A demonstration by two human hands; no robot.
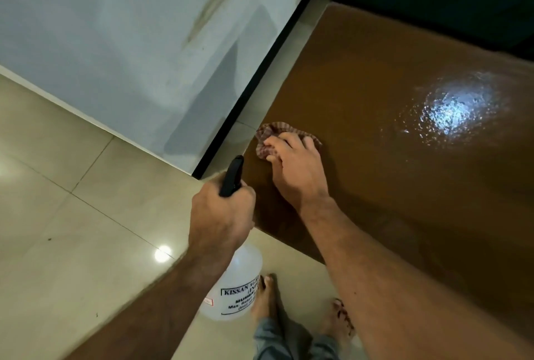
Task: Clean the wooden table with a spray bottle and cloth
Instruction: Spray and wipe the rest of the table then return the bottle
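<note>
So the desk [390, 171] is taking up the right side of the view, with the tiled floor [72, 215] spreading out to its left and in front of it. A wall [115, 41] is running along behind the floor on the left, ending just beside the desk's far left corner. The cloth [267, 135] is sitting on the desk right at its left edge, with the right hand [294, 166] lying on top of it. The left hand [222, 215] is hanging just off the desk's near left corner, over the floor, holding the spray bottle [234, 281], which is dangling below it. Two bare feet [268, 299] are standing on the floor in front of the desk, right of the bottle.
</note>
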